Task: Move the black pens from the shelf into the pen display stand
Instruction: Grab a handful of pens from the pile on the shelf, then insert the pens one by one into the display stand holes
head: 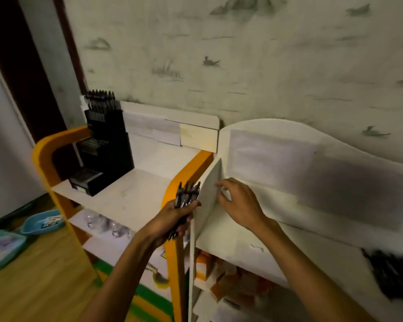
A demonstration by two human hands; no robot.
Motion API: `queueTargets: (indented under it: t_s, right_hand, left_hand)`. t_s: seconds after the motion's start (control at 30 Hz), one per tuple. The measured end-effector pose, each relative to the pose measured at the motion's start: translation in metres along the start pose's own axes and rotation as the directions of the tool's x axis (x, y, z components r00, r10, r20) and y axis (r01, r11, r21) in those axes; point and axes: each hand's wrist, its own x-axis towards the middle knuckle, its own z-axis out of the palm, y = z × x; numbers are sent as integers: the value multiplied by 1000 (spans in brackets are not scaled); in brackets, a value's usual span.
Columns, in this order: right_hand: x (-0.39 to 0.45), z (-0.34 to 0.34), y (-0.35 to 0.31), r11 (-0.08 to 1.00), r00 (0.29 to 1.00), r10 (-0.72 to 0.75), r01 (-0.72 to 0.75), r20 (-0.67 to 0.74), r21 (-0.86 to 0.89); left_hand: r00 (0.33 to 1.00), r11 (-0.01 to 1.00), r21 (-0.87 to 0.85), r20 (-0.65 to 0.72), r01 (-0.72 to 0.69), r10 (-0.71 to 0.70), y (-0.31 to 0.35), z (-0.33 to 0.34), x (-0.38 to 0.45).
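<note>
Fingers (191, 204) of the left hand (172, 219) curled tight around a bundle of black pens (186, 194), tips fanned upward, lower ends poking out below the palm. Bundle held just right of the orange shelf edge (172, 194), well apart from the black pen display stand (105, 145).

Right hand (240, 203) loose and holding nothing, fingers half-bent, hovering beside the white divider panel (207, 189) to the right of the stand's shelf.

Display stand far left on the white shelf top (137, 196), tiered, with pens already standing in the top tier (100, 96) (lower tiers too dark and blurred to count).

More black pens (396, 275) in a blurred heap on the white shelf far right of the stand, still to be moved, by the look of it.

Likely step in hand: carrying the gripped bundle leftward to the stand. To do well:
- Keep the grip firm through the swing, as the fanned tips look ready to slide.
- Bring the free hand over to peel off pens a few at a time.
- Lower pens upright into an open tier, not onto those already seated.
- Steady the stand if it looks light.
</note>
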Motion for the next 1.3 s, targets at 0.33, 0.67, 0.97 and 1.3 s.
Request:
queueTargets:
  t_s: [0.33, 0.67, 0.97, 1.3]
  right_hand:
    - [82, 75, -121, 999, 999, -40, 40, -14, 23]
    - [192, 168, -181, 997, 999, -48, 47, -12, -65]
    - [294, 240, -205, 994, 997, 51, -57, -64, -93]
    - [371, 289, -226, 988, 991, 97, -107, -97, -109]
  left_hand:
    - [984, 992, 117, -168, -36, 56, 13, -172, -28]
    - [949, 988, -147, -314, -47, -2, 25, -314, 23]
    - [962, 990, 35, -231, -137, 142, 46, -455, 98]
    - [969, 979, -8, -143, -205, 202, 72, -534, 157]
